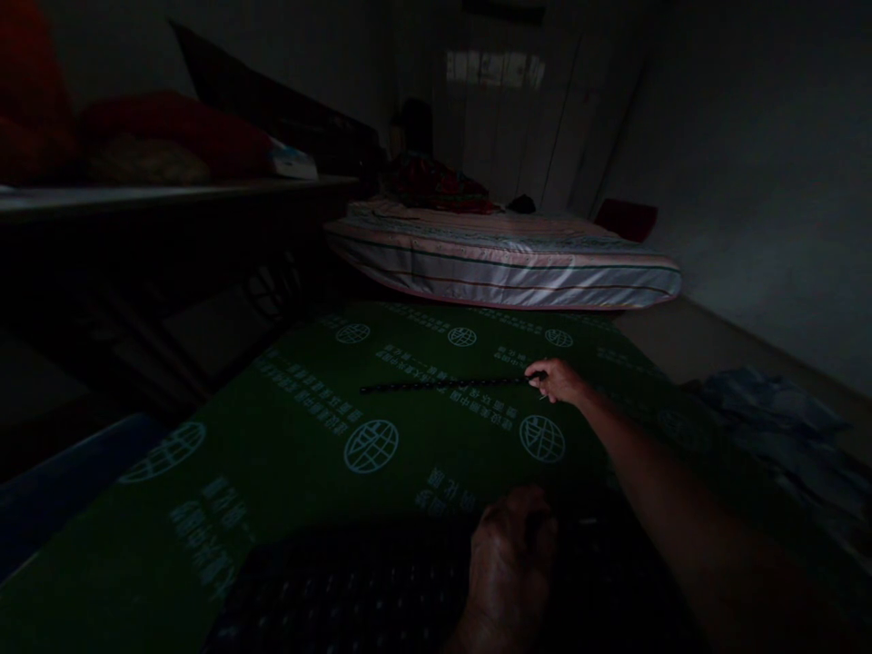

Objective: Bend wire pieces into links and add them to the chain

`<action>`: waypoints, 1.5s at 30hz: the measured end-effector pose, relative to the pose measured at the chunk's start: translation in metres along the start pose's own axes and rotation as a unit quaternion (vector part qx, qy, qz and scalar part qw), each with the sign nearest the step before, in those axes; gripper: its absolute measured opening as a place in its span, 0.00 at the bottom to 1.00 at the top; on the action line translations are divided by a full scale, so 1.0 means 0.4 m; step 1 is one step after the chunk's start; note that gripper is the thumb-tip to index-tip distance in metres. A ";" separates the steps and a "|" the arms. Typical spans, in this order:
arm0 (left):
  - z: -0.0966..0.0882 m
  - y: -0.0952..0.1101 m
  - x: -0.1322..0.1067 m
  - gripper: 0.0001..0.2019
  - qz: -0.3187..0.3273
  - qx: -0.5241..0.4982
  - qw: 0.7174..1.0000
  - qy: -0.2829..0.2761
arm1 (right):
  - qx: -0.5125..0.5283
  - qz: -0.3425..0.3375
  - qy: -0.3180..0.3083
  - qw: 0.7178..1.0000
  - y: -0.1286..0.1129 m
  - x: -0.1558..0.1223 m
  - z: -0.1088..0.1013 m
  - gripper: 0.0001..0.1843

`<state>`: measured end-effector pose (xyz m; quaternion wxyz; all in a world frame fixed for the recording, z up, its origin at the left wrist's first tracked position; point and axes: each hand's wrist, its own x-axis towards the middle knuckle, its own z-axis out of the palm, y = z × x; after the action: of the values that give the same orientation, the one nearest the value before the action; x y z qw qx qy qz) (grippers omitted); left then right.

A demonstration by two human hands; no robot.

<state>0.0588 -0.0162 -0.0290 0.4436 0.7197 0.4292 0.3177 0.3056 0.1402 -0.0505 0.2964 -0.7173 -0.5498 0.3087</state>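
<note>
Right hand [555, 380]: I pinch the black stick [446, 385], centre right.
Left hand [510, 549]: over keyboard [361, 581], bottom middle; can't tell its grip.
Stick drop: loose pinch might cause it.

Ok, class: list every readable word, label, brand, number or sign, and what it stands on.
Dark-green printed sheet: white gridded globe emblems; Chinese characters too blurred to read reliably.
Black rectangular keyboard: any legends too dark to read.
Thin black rod: no text visible.

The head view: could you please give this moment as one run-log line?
right hand: holds dark rod by one end | left hand: at keyboard | surface: green printed sheet
</note>
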 end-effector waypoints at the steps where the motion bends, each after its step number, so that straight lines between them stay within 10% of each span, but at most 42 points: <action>1: 0.000 0.000 -0.001 0.10 0.001 0.001 1.000 0.000 | -0.001 0.001 0.000 1.000 -0.001 0.000 -0.001 0.12; 45: 0.007 -0.013 -0.001 0.10 0.021 0.024 0.999 0.007 | -0.045 -0.005 -0.004 0.999 -0.002 -0.002 -0.004 0.13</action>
<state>0.0592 -0.0161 -0.0348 0.4167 0.7369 0.4244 0.3214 0.3062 0.1395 -0.0487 0.2632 -0.7261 -0.5675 0.2854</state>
